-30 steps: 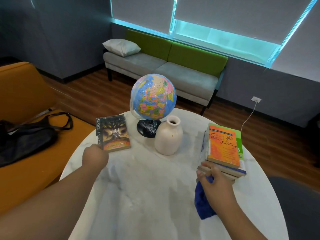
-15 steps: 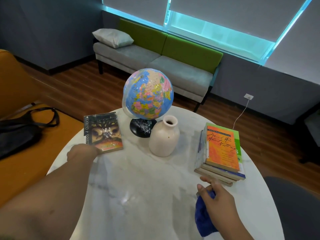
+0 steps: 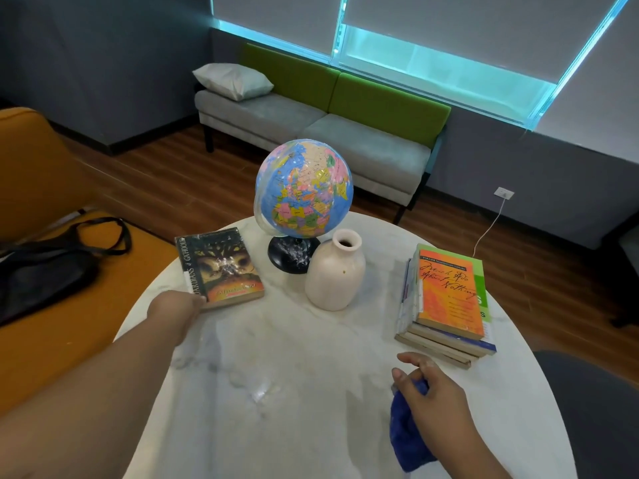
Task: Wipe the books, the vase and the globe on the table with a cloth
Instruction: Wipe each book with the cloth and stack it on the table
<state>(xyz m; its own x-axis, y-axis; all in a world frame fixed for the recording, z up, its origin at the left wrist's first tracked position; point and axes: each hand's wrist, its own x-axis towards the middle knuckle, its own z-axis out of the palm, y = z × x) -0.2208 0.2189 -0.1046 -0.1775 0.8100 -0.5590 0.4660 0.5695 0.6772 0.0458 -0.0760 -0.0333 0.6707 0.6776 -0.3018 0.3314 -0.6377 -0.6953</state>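
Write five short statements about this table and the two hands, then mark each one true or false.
1. The right hand holds a blue cloth. True.
2. The vase lies on its side. False: it stands upright.
3. The left hand is at the dark book's near corner. True.
4. The globe stands on the stack of books. False: it stands on the table, beside the vase.
5. An orange book tops the stack. True.
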